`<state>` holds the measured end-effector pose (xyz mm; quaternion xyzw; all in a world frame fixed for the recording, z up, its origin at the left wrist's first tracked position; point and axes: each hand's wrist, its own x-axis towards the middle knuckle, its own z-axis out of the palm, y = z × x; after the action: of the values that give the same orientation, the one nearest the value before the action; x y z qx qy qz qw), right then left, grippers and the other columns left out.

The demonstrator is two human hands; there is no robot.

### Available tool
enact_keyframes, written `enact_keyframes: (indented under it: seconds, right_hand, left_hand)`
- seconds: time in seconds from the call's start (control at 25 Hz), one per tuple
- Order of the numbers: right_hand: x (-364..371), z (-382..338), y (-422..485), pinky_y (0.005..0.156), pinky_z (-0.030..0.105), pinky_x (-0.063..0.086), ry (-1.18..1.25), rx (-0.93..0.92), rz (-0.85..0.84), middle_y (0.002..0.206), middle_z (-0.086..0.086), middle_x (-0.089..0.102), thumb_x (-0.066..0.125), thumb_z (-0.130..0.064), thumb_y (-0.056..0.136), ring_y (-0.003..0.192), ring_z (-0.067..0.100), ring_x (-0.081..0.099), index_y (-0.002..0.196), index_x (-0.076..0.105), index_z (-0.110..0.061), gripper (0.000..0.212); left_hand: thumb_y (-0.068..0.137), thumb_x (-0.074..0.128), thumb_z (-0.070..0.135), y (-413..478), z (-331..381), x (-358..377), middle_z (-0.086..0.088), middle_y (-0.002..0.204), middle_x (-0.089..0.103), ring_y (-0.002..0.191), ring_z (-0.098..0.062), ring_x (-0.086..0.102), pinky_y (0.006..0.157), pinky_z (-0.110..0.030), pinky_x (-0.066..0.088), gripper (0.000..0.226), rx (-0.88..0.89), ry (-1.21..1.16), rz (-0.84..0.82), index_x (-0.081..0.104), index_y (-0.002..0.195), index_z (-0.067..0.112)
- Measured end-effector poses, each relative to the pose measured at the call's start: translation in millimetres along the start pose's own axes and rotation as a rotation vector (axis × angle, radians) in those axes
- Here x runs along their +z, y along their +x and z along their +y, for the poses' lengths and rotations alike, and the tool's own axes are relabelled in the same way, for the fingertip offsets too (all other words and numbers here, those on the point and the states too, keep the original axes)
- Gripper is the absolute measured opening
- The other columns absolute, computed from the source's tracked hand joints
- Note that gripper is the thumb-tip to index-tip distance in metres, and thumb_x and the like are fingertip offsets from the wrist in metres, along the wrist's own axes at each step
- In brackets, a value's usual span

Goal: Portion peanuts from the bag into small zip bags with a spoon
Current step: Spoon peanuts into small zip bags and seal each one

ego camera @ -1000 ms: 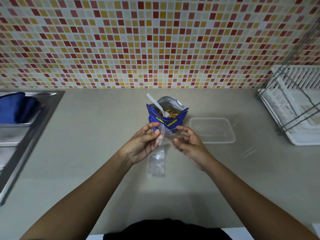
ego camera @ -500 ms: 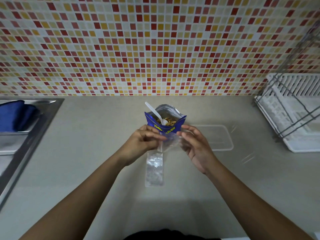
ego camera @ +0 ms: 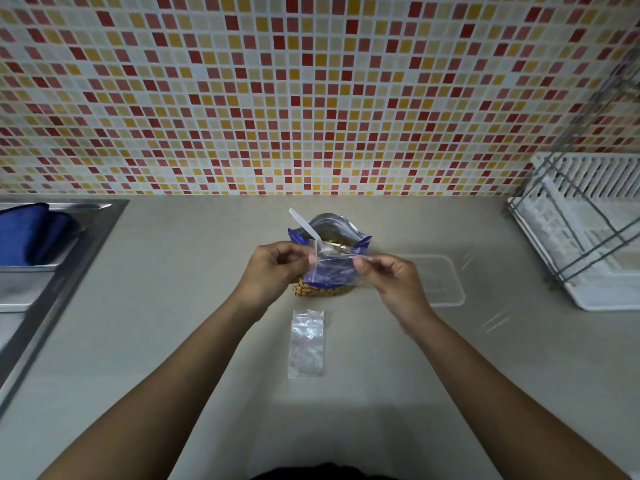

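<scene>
Peanuts (ego camera: pixel 322 292) show at the foot of the blue bag (ego camera: pixel 363 241), which stands open-mouthed at the centre of the frame, on the table (ego camera: pixel 173 306). We cannot tell whether they are printed on it or seen through a window. One white spoon (ego camera: pixel 304 224) stands in the bag's mouth, its handle leaning toward the upper left.

In front of the bag we see one clear zip bag (ego camera: pixel 334 270) held up off the table, with nothing in it that we can make out. The left hand (ego camera: pixel 273 271) pinches its upper left edge between thumb and curled fingers (ego camera: pixel 294 249). The right hand (ego camera: pixel 391 278) pinches its upper right edge the same way.

Below the hands, a flat pack of more zip bags (ego camera: pixel 307 342) lies on the table, apart from the blue bag. We cannot count how many it holds.

To the right of the hands lies one clear plastic tub (ego camera: pixel 440 282). We cannot tell if it is a tub or a lid. At the right edge stands one white rack (ego camera: pixel 588 233). At the left edge is one steel sink (ego camera: pixel 62 268), with a blue cloth (ego camera: pixel 31 233) in it.
</scene>
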<state>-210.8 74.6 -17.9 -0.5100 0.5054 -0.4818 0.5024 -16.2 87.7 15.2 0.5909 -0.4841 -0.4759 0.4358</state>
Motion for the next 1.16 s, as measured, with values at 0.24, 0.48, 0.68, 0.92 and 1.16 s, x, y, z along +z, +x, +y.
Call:
enact_keyframes:
  seconds: [0.24,0.48,0.68,0.92,1.16]
  right_hand:
    - [-0.8,0.3,5.1,0.067,0.014,0.052,0.123,0.096,-0.058,0.067,-0.005,0.071,0.052,-0.008,0.092,0.062,0.003,0.062,0.105,0.064,0.000,0.019]
    - [4.4,-6.2,-1.3,0.074,0.026,0.048,0.197,0.154,-0.035,0.073,-0.005,0.066,0.056,-0.018,0.091,0.070,0.008,0.057,0.079,0.064,-0.021,0.014]
    - [7.7,-5.3,3.5,0.056,0.020,0.041,0.208,0.207,0.115,0.055,-0.009,0.056,0.058,-0.022,0.091,0.055,0.007,0.048,0.068,0.055,-0.018,0.023]
    - [1.4,-7.0,5.6,0.056,0.015,0.048,0.161,0.101,0.050,0.076,-0.005,0.066,0.065,-0.010,0.083,0.062,0.000,0.061,0.100,0.054,-0.017,0.021]
    - [-9.5,-13.1,9.1,0.069,0.021,0.051,0.143,0.170,-0.066,0.081,-0.002,0.069,0.067,-0.005,0.081,0.078,0.009,0.064,0.119,0.047,-0.019,0.044]
  left_hand:
    - [0.087,0.060,0.010,4.3,-1.5,0.4,-0.003,0.068,0.063,0.055,-0.004,0.057,0.053,-0.012,0.047,0.011,-0.085,-0.007,0.073,0.070,0.087,0.006]
    - [0.088,0.058,0.008,8.2,1.4,-0.2,-0.004,0.072,0.063,0.061,-0.008,0.057,0.054,-0.011,0.047,0.012,-0.029,0.062,0.054,0.070,0.086,0.006]
    - [0.084,0.065,0.012,8.6,2.8,2.3,-0.005,0.072,0.066,0.060,-0.008,0.058,0.056,-0.014,0.048,0.007,-0.005,0.141,0.028,0.072,0.082,0.011]
    - [0.084,0.062,0.006,12.9,11.0,2.8,-0.009,0.071,0.066,0.062,-0.015,0.057,0.057,-0.019,0.050,0.011,-0.055,0.101,0.036,0.072,0.080,0.010]
    - [0.086,0.060,0.005,16.9,24.4,-2.0,-0.004,0.072,0.066,0.062,-0.011,0.059,0.051,-0.011,0.048,0.011,-0.068,0.129,-0.010,0.070,0.088,0.005]
